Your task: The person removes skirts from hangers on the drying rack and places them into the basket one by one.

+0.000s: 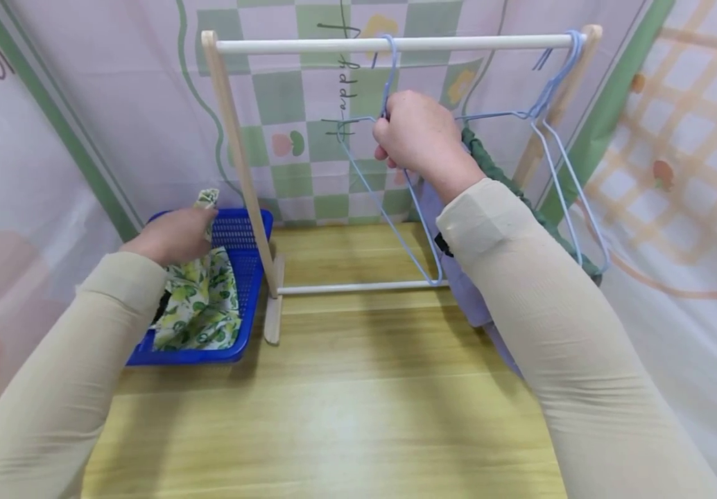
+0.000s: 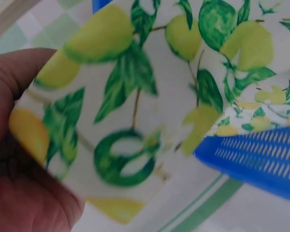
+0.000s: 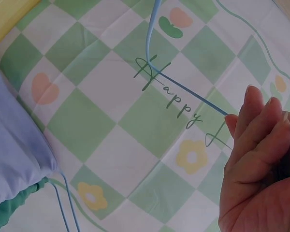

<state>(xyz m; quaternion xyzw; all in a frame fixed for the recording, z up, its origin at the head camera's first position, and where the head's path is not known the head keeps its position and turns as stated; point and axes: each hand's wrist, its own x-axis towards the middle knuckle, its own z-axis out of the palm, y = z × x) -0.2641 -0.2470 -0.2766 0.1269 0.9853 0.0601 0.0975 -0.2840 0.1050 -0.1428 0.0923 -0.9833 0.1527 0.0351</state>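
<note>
In the head view, my left hand (image 1: 174, 234) is over the blue basket (image 1: 234, 355) at left, gripping a piece of fabric with a lemon and leaf print (image 1: 202, 305). Part of this fabric lies in the basket; the left wrist view shows one end of it (image 2: 121, 111) between thumb and fingers. My right hand (image 1: 417, 132) holds a light blue clothes hanger (image 1: 394, 59) just below its hook, which is over the rack's top bar. Curled fingers (image 3: 256, 130) round the hanger's wire (image 3: 193, 93) show in the right wrist view. Nothing hangs on this hanger.
The drying rack (image 1: 333, 46) has wooden side posts and white rods. At its right end hang more blue hangers (image 1: 548, 97) and lavender clothing (image 1: 473, 298) with a dark green gathered edge (image 1: 489, 163), partly behind my right arm. A wood-grain table (image 1: 333, 416) lies underneath.
</note>
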